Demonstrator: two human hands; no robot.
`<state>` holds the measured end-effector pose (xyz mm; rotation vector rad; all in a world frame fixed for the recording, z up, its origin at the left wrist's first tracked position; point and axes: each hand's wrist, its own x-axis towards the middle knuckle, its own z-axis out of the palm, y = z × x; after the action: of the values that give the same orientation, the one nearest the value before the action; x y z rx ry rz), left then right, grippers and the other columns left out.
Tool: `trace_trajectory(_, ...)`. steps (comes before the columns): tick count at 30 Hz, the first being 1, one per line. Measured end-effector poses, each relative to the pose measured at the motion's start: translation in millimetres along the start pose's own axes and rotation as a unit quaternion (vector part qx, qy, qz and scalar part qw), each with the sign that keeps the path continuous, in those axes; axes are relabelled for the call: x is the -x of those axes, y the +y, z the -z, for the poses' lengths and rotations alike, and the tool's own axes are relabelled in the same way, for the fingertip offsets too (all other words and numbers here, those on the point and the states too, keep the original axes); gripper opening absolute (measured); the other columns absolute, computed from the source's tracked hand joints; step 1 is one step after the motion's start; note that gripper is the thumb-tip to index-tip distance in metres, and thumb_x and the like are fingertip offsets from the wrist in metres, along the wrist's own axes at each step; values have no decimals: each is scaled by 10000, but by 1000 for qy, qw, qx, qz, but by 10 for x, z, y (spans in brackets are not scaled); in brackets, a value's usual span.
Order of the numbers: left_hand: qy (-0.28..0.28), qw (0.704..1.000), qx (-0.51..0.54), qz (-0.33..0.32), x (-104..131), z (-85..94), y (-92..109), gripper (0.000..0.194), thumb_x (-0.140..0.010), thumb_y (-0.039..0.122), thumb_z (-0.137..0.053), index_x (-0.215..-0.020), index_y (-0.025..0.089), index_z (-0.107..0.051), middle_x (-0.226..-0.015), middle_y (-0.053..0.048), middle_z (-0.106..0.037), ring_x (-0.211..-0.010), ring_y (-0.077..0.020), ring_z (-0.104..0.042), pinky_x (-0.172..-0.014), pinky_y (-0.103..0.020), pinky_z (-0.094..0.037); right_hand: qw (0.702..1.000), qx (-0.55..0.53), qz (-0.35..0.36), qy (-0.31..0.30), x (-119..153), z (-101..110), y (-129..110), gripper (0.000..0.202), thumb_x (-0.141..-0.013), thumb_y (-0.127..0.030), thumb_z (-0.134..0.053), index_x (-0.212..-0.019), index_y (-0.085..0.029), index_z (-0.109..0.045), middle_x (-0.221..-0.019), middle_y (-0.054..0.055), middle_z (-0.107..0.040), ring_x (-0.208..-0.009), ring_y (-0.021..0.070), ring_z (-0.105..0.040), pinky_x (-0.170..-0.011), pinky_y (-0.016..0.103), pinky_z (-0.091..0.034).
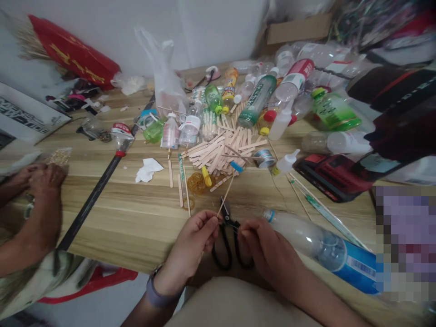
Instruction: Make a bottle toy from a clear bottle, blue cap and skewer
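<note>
My left hand (195,243), with a band on its wrist, pinches a thin wooden stick (227,196) that points up and away. To its right, my right hand (260,243) is closed, its fingertips pressed together; what they hold is too small to make out. Black-handled scissors (226,213) lie on the table's front edge between and below both hands, partly hidden by them. Beyond the hands are a loose pile of flat wooden sticks (218,150), rubber bands (196,182) and a yellow-capped item (206,176).
A large clear bottle (306,236) lies right of my right hand. Many bottles (257,100) crowd the back, beside a red and black power tool (337,177). Glue bottles (286,162) and a wire spool (265,158) stand nearer. Another person's hands (44,181) are at left.
</note>
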<state>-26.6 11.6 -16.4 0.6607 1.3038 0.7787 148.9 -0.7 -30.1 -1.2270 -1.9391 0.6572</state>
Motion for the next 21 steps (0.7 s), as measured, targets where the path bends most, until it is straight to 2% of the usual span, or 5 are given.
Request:
trace_trajectory(3, -13, 997, 73, 26, 19, -3, 37, 473, -611, 497, -831, -741, 182, -503, -562, 99, -431, -457, -24, -270, -431, -173, -136, 1000, -11, -18, 13, 7, 2, 3, 172, -965, -167, -345, -866, -239, -466, -660, -16, -632, -500, 137, -598, -490, 238, -416)
trace_trajectory(6, -8, 996, 92, 13, 40, -5, 34, 525, -594, 521, -853, -706, 190, -461, -547, 101, -417, -448, -17, -249, -422, -176, -109, 999, -31, -43, 7, -2, 8, -13, 176, -967, -187, -338, -841, -249, -444, -606, -33, -609, -453, 133, -576, -464, 236, -411)
trace_trajectory(10, -5, 996, 87, -21, 92, -16, 10, 496, -643, 543, -822, -755, 201, -481, -572, 98, -416, -439, -22, -245, -417, -183, -134, 994, -58, -93, -2, -31, 3, -37, 166, -991, -203, -326, -848, -257, -390, -489, -83, -541, -371, 123, -535, -423, 218, -406)
trace_trajectory(15, -33, 994, 87, -57, 147, -59, 7, 443, -686, 538, -783, -793, 221, -494, -758, 45, -568, -453, -27, -275, -407, -192, -146, 987, -70, -144, -9, -75, -20, -48, 141, -991, -269, -313, -869, -258, -382, -454, -77, -517, -360, 145, -517, -412, 237, -387)
trace_trajectory(21, -25, 996, 79, -35, 172, -125, 1, 443, -665, 556, -795, -864, 230, -571, -646, 62, -497, -497, -63, -350, -423, -178, -185, 979, -74, -181, -48, -93, -62, -12, 169, -986, -287, -295, -864, -247, -406, -466, -47, -519, -384, 167, -518, -440, 267, -355)
